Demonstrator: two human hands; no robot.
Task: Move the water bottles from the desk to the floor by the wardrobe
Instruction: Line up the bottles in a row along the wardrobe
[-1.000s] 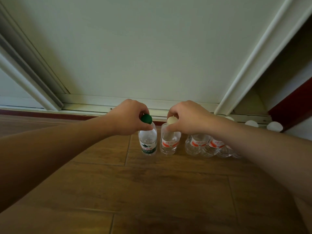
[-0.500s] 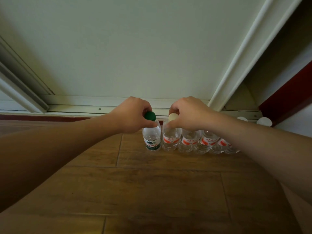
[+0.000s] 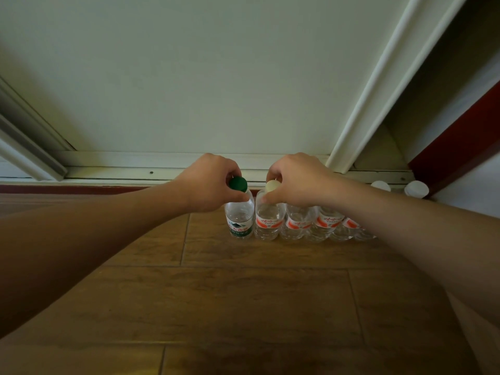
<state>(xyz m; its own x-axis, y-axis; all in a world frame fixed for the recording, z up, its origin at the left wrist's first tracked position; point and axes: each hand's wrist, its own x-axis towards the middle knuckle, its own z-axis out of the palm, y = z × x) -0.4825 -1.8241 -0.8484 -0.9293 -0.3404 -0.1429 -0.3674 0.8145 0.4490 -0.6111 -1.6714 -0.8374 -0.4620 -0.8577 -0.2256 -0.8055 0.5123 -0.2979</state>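
Green-capped bottle (image 3: pixel 239 221) and red-labelled bottle (image 3: pixel 268 224): both upright on the wooden floor (image 3: pixel 243 293), side by side, touching or nearly so. They form the left end of a row of bottles (image 3: pixel 311 223) lined along the wardrobe (image 3: pixel 189 77) sill.

Left hand (image 3: pixel 207 182) pinches the green cap (image 3: pixel 238 184) from above, fingers (image 3: pixel 239 198) curled round the neck. Right hand (image 3: pixel 296 180) grips the pale cap (image 3: pixel 271 186) likewise, thumb on the shoulder.

Judgement: this is the release step. Confirm both bases sit flat and snug against their neighbours. Loosen the fingers gently and lift straight up. The right forearm crosses above the row, so withdraw it upward rather than sideways to avoid toppling bottles.
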